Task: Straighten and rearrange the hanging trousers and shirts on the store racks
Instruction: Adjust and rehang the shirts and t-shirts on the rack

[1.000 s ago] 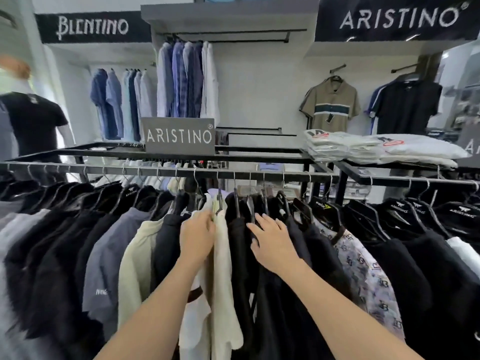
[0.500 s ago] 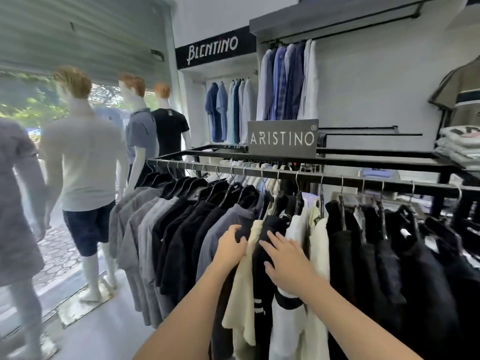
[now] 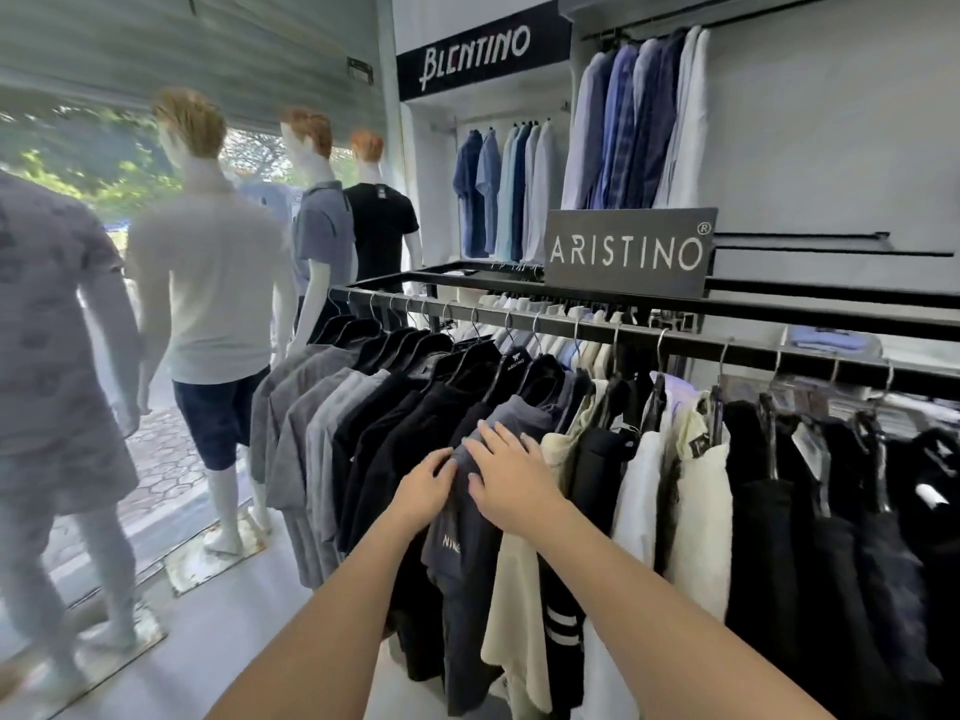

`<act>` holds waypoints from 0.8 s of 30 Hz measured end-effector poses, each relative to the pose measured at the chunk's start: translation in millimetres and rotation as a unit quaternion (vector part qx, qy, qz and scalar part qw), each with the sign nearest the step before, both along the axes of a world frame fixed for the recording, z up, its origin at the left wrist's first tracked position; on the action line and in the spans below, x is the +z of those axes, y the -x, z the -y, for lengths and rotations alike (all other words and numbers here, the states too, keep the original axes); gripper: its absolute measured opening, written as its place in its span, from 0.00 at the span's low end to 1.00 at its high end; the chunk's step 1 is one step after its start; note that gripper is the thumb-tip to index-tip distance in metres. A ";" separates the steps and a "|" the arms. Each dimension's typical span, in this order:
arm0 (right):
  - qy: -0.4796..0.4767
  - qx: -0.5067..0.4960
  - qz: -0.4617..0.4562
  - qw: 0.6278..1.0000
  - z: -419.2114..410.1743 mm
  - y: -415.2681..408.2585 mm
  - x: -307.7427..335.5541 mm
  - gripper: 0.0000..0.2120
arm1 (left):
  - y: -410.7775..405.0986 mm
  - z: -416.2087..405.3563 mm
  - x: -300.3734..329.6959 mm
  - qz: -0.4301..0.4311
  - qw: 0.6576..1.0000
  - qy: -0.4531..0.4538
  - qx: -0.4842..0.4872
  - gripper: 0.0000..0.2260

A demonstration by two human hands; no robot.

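Both hands are lying on a dark grey-blue shirt point(image 3: 511, 423) hanging near the middle of the black rack rail point(image 3: 691, 348). The right hand point(image 3: 511, 478) is resting flat on the shirt's shoulder with its fingers spread and fairly straight, gripping nothing. The left hand point(image 3: 423, 488) is touching the same shirt's left side, fingers bent slightly against the fabric; whether it is pinching the cloth cannot be told. The shirt is showing small pale lettering lower on its front and is hanging on a black hanger. To its left, black shirts point(image 3: 395, 423) and then grey shirts point(image 3: 306, 407) are running out to the rail's left end; to its right a cream shirt point(image 3: 558, 444), white and cream shirts point(image 3: 696, 485) and more black garments point(image 3: 810, 537) are hanging toward the right end.

A grey ARISTINO sign point(image 3: 628, 252) is standing on the rack's upper frame. Behind, blue and white shirts point(image 3: 639, 122) are hanging against the wall, beside a black BLENTINO sign point(image 3: 475, 49). At the left, dressed mannequins point(image 3: 218, 252) are standing on the pale floor point(image 3: 208, 641) by the shop opening.
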State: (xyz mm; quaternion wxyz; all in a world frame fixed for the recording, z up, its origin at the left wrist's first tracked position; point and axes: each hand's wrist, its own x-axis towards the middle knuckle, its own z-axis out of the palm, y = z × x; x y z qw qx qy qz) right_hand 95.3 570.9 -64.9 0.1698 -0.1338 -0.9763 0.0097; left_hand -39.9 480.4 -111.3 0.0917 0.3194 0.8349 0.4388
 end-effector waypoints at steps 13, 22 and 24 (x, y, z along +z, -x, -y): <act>-0.029 0.111 0.020 0.993 2.5 131.9 7.5 0.25 | 96.0 56.5 19.7 -0.063 0.981 -0.024 0.183 0.17; -0.051 0.108 0.017 0.993 18.9 232.6 -10.5 0.23 | 191.9 54.7 3.6 -0.087 0.981 -0.038 0.167 0.18; -0.054 0.098 0.031 0.993 21.6 253.3 -10.7 0.23 | 211.4 52.7 2.7 -0.077 0.987 -0.028 0.137 0.19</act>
